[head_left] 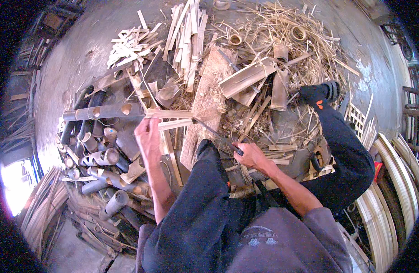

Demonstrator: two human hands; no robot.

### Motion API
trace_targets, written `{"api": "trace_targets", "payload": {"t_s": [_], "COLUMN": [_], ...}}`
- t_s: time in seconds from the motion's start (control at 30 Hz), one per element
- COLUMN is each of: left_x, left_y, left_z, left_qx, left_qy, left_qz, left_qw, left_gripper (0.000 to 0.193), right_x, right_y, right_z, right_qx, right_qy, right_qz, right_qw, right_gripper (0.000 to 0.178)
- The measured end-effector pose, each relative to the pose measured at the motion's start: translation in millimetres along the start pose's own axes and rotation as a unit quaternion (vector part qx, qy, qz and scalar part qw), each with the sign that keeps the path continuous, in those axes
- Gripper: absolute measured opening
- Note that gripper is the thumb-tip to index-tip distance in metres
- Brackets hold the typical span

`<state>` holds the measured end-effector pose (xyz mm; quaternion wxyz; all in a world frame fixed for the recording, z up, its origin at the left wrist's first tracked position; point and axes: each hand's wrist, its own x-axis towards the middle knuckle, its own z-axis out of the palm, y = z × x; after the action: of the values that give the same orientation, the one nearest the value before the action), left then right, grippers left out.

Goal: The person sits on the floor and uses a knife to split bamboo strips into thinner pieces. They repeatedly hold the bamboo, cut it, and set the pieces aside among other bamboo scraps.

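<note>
My left hand (148, 134) is closed on a bamboo strip (170, 113), near its left end. Just below it runs a second pale length (176, 123); whether the two are joined at the left end, I cannot tell. In my right hand (252, 155) is a knife (213, 130), its dark handle in my fist and its thin blade pointing up and left. The blade's tip meets the right ends of the pale lengths. Under the blade lies a rough wooden board (202, 111), with my left foot in a dark sock on its near end.
Several bamboo tubes (110, 157) are piled at the left. Bundled pale strips (189, 41) and a heap of short pieces (130, 48) lie beyond. Shavings (305, 36) cover the far right, beside split bamboo (248, 77). Another blade (227, 58) rests on the board's far end.
</note>
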<state>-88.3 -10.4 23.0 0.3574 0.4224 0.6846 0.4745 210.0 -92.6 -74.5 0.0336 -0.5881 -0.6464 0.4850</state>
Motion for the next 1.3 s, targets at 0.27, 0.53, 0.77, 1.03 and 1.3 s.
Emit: {"api": "trace_targets", "payload": {"t_s": [0.27, 0.53, 0.77, 1.03, 1.3], "left_x": [-2.0, -8.5, -31.1, -48.2, -55.6], "left_y": [17.2, 30.6, -14.0, -13.4, -6.3], "left_z": [-3.9, -21.8, 42.6, 55.8, 58.2], "left_qx": [0.12, 0.2, 0.212, 0.151, 0.078], "left_qy": [0.093, 0.153, 0.104, 0.076, 0.057], "left_qz": [0.008, 0.076, 0.102, 0.002, 0.002], "left_qw": [0.988, 0.965, 0.966, 0.986, 0.995], "left_gripper": [0.021, 0.017, 0.018, 0.025, 0.032], "right_x": [-0.9, 5.7, 3.0, 2.4, 29.4], "right_y": [1.9, -10.5, -14.3, -64.4, -17.2], "right_z": [-7.1, -6.1, -4.0, 20.0, 32.4], "right_qx": [0.103, 0.103, 0.122, 0.166, 0.109], "right_qy": [0.105, 0.1, 0.097, 0.087, 0.087], "right_qz": [0.036, 0.051, 0.037, -0.103, 0.001], "right_qw": [0.988, 0.988, 0.987, 0.977, 0.99], "right_gripper": [0.043, 0.055, 0.05, 0.037, 0.048]}}
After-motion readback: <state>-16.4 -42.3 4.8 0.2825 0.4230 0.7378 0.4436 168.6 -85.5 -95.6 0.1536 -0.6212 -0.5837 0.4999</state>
